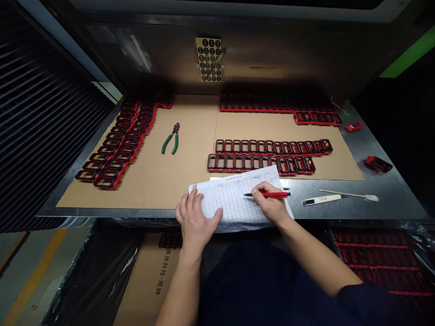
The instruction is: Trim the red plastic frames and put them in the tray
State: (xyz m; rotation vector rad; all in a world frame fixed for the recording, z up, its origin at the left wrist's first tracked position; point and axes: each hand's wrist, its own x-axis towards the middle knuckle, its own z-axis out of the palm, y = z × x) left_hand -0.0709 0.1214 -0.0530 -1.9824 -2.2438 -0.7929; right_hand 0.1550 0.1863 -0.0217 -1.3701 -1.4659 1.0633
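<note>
My right hand (pixel 271 204) grips a red pen (pixel 272 195), its tip resting on a printed form sheet (pixel 234 199) that lies at the front edge of the bench. My left hand (pixel 194 219) lies flat on the sheet's left corner, fingers spread, holding it down. Just behind the sheet, two rows of black-and-red rectangular frames (pixel 268 155) lie on cardboard (pixel 190 154).
Green-handled pliers (pixel 171 138) lie mid-cardboard. More frames run along the left (pixel 117 145) and the back right (pixel 278 107). A white tag (pixel 321 199) and a swab stick (pixel 350 195) lie right of the sheet. Loose frames (pixel 378 163) sit far right; boxes stand below the bench.
</note>
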